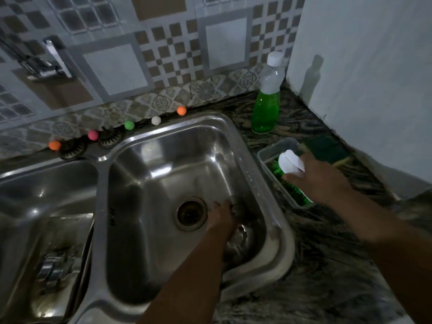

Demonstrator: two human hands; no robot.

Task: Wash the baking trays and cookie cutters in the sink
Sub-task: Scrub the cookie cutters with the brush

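Note:
My left hand (222, 218) reaches down into the right basin of the steel sink (168, 141), just right of the drain (190, 213). A fluted metal cookie cutter (240, 237) shows under the hand; whether the fingers hold it is hidden. My right hand (320, 178) grips a white-handled scrub brush (291, 163) with green bristles, over a clear plastic tub (278, 148) on the counter right of the sink. In the left basin lies a metal baking tray (67, 232) with shiny metal pieces (56, 265) on it.
A bottle of green dish soap (267, 101) stands at the back right by the white wall. A dark green scouring pad (327, 148) lies beyond the tub. Small coloured balls (129, 125) line the counter's back edge. The tap (49, 64) is mounted on the tiled wall at left.

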